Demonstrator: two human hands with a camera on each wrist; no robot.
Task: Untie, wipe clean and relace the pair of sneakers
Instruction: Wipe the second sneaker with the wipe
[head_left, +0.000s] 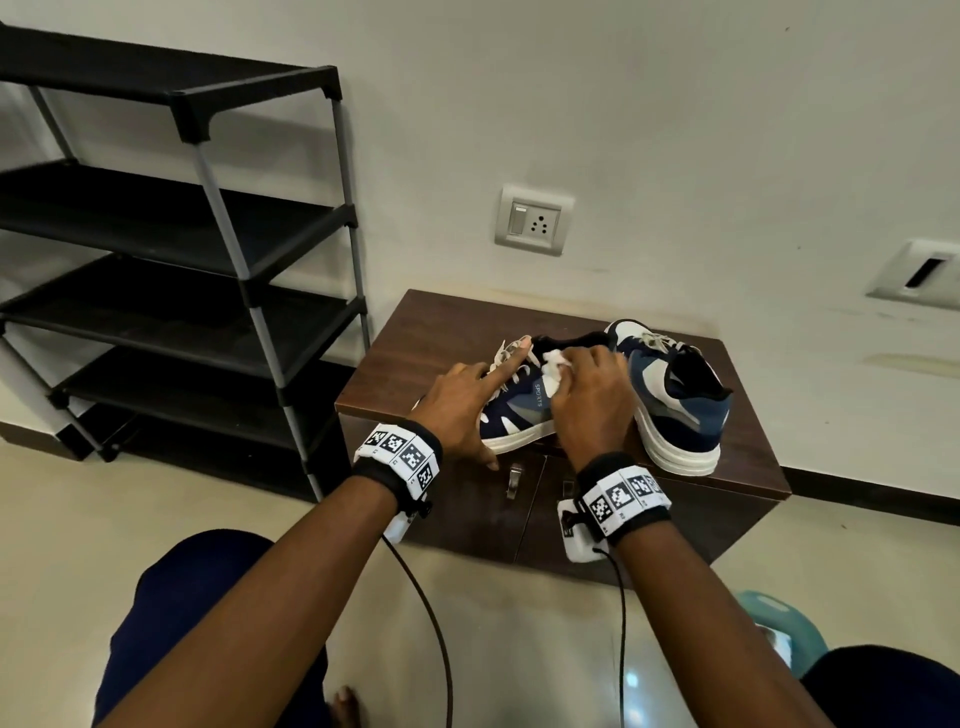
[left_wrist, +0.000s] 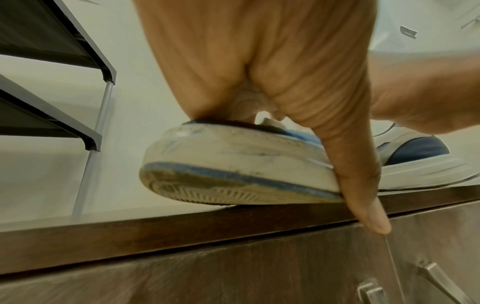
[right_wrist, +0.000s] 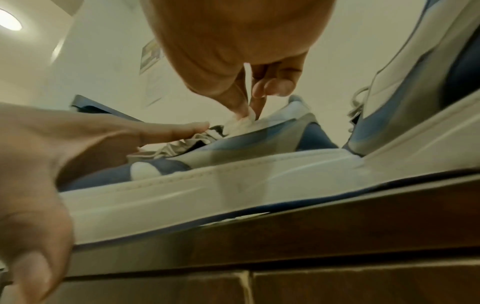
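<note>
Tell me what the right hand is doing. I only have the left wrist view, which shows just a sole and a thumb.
Observer: The right hand grips a white wipe and presses it on the near sneaker, by the collar.
Operator: And my left fingers, past the thumb?
Observer: The left hand rests over the toe end, with its index finger straight across the laces.
Operator: Where is the other shoe?
Observer: The second sneaker stands on the cabinet, close to the right of the first, with neither hand on it.
</note>
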